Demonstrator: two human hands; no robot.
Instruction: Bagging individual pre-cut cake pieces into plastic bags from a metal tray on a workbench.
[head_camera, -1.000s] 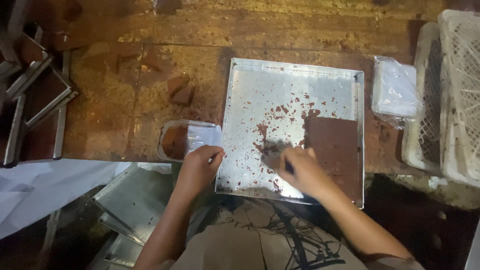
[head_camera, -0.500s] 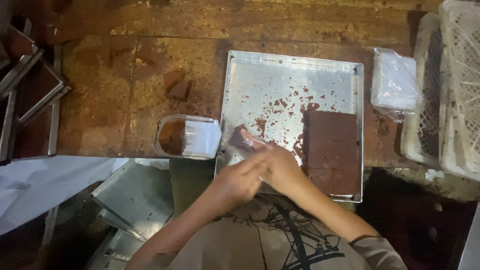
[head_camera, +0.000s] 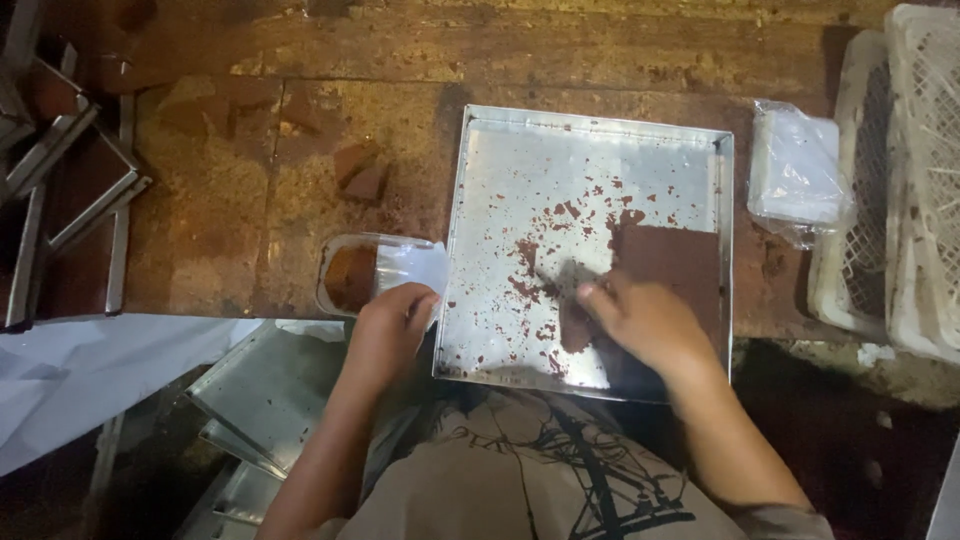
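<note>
Square shallow metal baking tray (head_camera: 500, 330): lies flat on the worn, stained wooden table (head_camera: 250, 180), its near edge at the table's front. Contents: one dark brown rectangular slab (head_camera: 672, 262) of cake-like stuff in the right near quarter, against the right wall; loose brown crumbs (head_camera: 560, 215) scattered over the bare centre; the far and left parts mostly bare metal.

Small clear plastic tub (head_camera: 385, 270): stands just beside the tray's left wall, near the front of the table. Contents: a brown piece (head_camera: 350, 278) of the same stuff in its left half; the right half shows pale, glossy plastic.

Left hand (head_camera: 390, 325): fingers curled onto the tub's near right corner, touching the plastic; whether they pinch it I cannot tell.

Right hand (head_camera: 645, 320): inside the tray, resting at the slab's left near edge, fingers bent and close together, pointing left over a dark patch; whether anything is held under them I cannot tell.

Stack of clear plastic tubs in a thin bag (head_camera: 795, 170): on the table right of the tray, apart from it.

White plastic lattice crates (head_camera: 900, 170): at the far right edge, contents not visible.

Loose brown chunks (head_camera: 360, 170): on the bare table left of the tray, beyond the tub.

Empty metal frames (head_camera: 70, 190): propped at the far left.

Further metal trays (head_camera: 260, 390): below the table's edge, by the person's left forearm.
</note>
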